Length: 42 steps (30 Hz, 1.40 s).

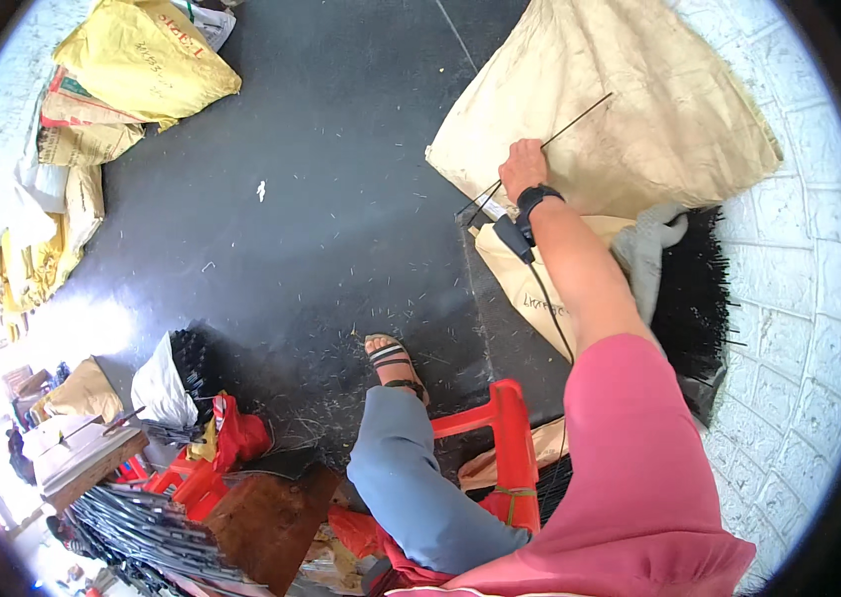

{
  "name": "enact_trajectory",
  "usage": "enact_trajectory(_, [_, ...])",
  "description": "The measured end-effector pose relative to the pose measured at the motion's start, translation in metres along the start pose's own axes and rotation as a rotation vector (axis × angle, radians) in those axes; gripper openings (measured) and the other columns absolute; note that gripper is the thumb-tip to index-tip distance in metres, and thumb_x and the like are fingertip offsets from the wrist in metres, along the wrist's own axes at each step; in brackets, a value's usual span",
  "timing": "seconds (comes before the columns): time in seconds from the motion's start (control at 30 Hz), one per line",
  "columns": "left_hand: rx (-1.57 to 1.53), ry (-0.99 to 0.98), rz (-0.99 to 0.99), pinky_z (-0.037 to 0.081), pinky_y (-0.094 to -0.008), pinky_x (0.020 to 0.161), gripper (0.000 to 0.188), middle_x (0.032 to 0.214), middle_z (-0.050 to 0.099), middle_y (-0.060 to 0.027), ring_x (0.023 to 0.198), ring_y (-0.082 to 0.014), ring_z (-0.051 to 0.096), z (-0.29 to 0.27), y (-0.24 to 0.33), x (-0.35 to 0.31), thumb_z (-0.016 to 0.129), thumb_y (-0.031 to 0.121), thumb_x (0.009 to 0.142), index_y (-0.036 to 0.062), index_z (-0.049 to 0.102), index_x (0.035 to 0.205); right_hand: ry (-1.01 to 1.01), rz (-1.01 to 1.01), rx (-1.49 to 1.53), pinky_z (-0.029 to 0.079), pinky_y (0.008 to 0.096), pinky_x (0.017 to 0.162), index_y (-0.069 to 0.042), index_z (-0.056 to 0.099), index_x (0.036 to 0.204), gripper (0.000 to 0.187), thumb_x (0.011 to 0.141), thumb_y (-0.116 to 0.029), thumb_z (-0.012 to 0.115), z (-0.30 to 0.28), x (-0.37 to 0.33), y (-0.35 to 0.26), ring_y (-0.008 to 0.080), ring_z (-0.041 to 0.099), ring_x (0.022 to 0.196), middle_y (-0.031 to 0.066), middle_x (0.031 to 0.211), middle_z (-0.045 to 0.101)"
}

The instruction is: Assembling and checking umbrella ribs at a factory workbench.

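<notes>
My right hand (523, 167), with a black strap at its wrist, is closed around thin black rods (578, 119). One rod sticks out above the fist over a large beige sack (630, 90), and rod ends cross just below it. A dark box-like piece (513, 239) with a black cable hangs beside the wrist. Under the forearm lies a smaller tan paper bag (525, 284) with dark markings. To its right, next to a grey cloth (644, 254), stands a dense bundle of black rods (694, 289). My left hand is out of the picture.
A red plastic stool (508, 418) stands by my sandaled foot (393, 360). White brick wall (789, 328) bounds the right. Yellow sacks (147, 60) lie at the far left. Nearer are a wooden bench (92, 463), red bags (238, 433) and stacked black rods (147, 532). Scraps litter the dark floor (331, 199).
</notes>
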<state>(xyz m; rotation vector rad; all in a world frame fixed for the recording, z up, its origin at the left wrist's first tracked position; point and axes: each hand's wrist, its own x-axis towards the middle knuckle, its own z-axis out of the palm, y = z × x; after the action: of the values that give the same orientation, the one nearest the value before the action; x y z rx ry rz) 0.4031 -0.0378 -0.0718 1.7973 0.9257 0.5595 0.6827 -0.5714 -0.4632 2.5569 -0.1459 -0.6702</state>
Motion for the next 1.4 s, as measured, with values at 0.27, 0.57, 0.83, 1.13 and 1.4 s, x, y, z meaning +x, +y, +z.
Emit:
enact_trajectory(0.27, [-0.074,0.014,0.006,0.051,-0.0418,0.082,0.029,0.113,0.065,-0.0160,0.100,-0.0296,0.061,-0.052,0.008,-0.013,0.053,0.021,0.098,0.0040,0.054,0.121,-0.281,-0.046,-0.141,0.025,0.0647,0.100,-0.012,0.057,0.133,0.041,0.096,-0.028,0.048,-0.033,-0.046,0.003,0.0382,0.043,0.130,0.0137,0.138,0.053])
enact_trajectory(0.57, [-0.125,0.075,0.024,0.052,-0.0421,0.083,0.029,0.114,0.065,-0.0163,0.102,-0.0300,0.061,-0.156,0.022,-0.042,0.053,0.021,0.098,0.0040,0.054,0.122,0.001,-0.127,0.110,0.033,0.0565,0.095,-0.013,0.071,0.111,0.034,0.093,-0.029,0.046,-0.040,-0.107,-0.013,0.0349,0.056,0.115,0.0120,0.117,0.066])
enact_trajectory(0.83, [-0.252,0.275,0.048,0.052,-0.0378,0.084,0.027,0.091,0.067,-0.0113,0.082,-0.0215,0.065,-0.303,0.009,-0.091,0.053,0.026,0.099,0.0066,0.056,0.117,-0.068,-0.641,0.415,0.052,0.0472,0.065,-0.005,0.071,0.076,0.016,0.067,-0.014,0.063,-0.044,-0.280,-0.064,0.0368,0.067,0.075,0.0188,0.075,0.067])
enact_trajectory(1.13, [-0.405,0.025,0.180,0.054,-0.0386,0.082,0.020,0.092,0.069,-0.0135,0.084,-0.0251,0.069,-0.319,0.001,-0.107,0.050,0.018,0.100,0.0020,0.058,0.110,-0.070,-1.289,0.315,0.052,0.0473,0.082,-0.007,0.072,0.095,0.023,0.081,-0.020,0.058,-0.199,-0.451,-0.108,0.0380,0.065,0.091,0.0195,0.092,0.069])
enact_trajectory(1.4, [-0.613,-0.114,0.269,0.056,-0.0426,0.086,0.023,0.098,0.069,-0.0175,0.093,-0.0299,0.069,-0.342,-0.023,-0.106,0.049,0.018,0.100,-0.0013,0.058,0.110,0.882,-1.370,0.823,0.052,0.0455,0.065,-0.002,0.068,0.074,0.016,0.077,-0.015,0.059,-0.411,-0.524,-0.177,0.0390,0.064,0.072,0.0210,0.077,0.065])
